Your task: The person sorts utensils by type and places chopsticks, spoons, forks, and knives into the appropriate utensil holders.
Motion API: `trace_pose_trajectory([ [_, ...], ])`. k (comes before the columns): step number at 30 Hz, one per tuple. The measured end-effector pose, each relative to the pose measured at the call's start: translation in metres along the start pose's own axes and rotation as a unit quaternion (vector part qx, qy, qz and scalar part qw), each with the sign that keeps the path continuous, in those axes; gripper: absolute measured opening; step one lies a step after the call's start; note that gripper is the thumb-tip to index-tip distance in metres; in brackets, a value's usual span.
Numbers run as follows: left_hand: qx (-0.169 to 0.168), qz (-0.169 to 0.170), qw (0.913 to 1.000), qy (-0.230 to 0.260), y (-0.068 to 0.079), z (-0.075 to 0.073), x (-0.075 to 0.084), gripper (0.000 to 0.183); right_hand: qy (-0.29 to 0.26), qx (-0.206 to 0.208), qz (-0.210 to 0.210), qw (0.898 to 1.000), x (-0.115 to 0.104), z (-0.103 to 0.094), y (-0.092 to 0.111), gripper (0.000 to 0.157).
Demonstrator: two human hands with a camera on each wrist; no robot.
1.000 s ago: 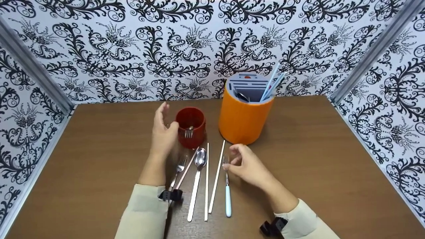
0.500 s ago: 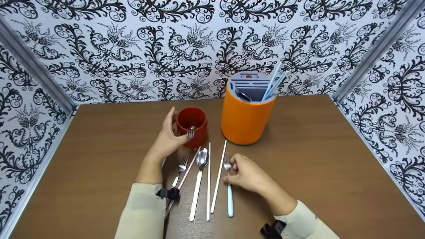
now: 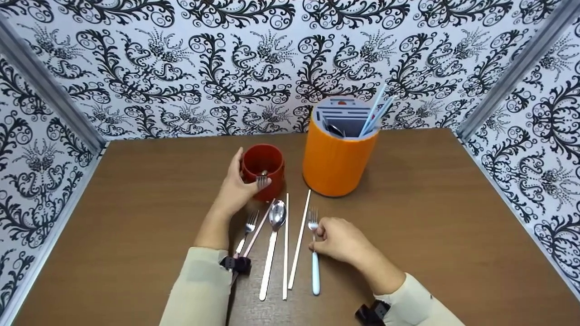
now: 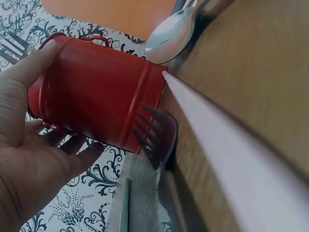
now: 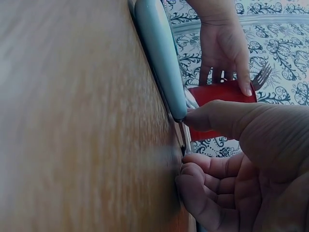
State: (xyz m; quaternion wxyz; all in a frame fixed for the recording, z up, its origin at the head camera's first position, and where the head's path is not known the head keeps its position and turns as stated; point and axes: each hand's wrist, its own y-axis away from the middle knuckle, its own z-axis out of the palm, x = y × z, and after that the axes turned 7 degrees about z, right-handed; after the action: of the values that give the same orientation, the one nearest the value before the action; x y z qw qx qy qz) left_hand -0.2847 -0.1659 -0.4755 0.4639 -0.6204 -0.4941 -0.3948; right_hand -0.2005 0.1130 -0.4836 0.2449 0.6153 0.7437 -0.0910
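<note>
My left hand (image 3: 233, 192) grips a red cup (image 3: 277, 185), with the thumb on the near rim and the fingers round its left side. In the left wrist view, the cup (image 4: 96, 92) fills the gap between thumb and fingers. A fork's tines (image 3: 262, 181) stick up over the rim. My right hand (image 3: 342, 240), fingers curled, pinches the neck of a fork lying on the table, just above its light blue handle (image 3: 316, 276). In the right wrist view, the thumb touches the end of this handle (image 5: 161, 58); the fingertips partly hide the neck.
An orange utensil holder (image 3: 337, 163) stands behind, with light blue sticks (image 3: 375, 111) and a spoon inside. Between my hands lie a large spoon (image 3: 272, 253), a second fork (image 3: 251, 222), two pale sticks (image 3: 286, 249) and a pink stick (image 3: 259, 228). A patterned wall borders the table.
My left hand has come right to the cup and closed round it, thumb on the near rim. My right hand has moved down along the fork from its tines to its neck.
</note>
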Motion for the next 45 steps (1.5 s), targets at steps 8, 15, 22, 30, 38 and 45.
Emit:
trace_pose_trajectory([
  [8,0.006,0.01,0.9999,-0.012,-0.0011,0.0017,-0.0023,0.114,0.013,0.014,-0.015,1.0,0.0012,-0.0007,0.0,0.017],
  [15,0.001,0.005,0.9998,-0.017,-0.0017,0.0014,-0.0025,0.113,0.032,0.022,0.005,0.999,-0.0006,-0.0027,0.002,0.014],
  [22,0.0,0.023,0.9997,-0.011,-0.0018,0.0016,-0.0017,0.107,0.063,0.045,0.0,0.997,-0.0015,-0.0038,0.0038,0.019],
  [30,0.003,0.045,0.999,0.002,-0.0028,0.002,-0.0037,0.093,0.089,0.044,0.0,0.995,-0.0001,-0.003,0.0032,0.016],
  [38,0.0,0.036,0.9993,-0.002,-0.003,0.0029,-0.0032,0.094,0.09,0.035,0.01,0.995,0.0028,-0.0034,0.001,0.016],
  [45,0.002,0.03,0.9995,0.007,-0.0026,0.0029,-0.0028,0.09,0.089,0.033,0.012,0.995,0.0028,-0.0048,0.0,0.017],
])
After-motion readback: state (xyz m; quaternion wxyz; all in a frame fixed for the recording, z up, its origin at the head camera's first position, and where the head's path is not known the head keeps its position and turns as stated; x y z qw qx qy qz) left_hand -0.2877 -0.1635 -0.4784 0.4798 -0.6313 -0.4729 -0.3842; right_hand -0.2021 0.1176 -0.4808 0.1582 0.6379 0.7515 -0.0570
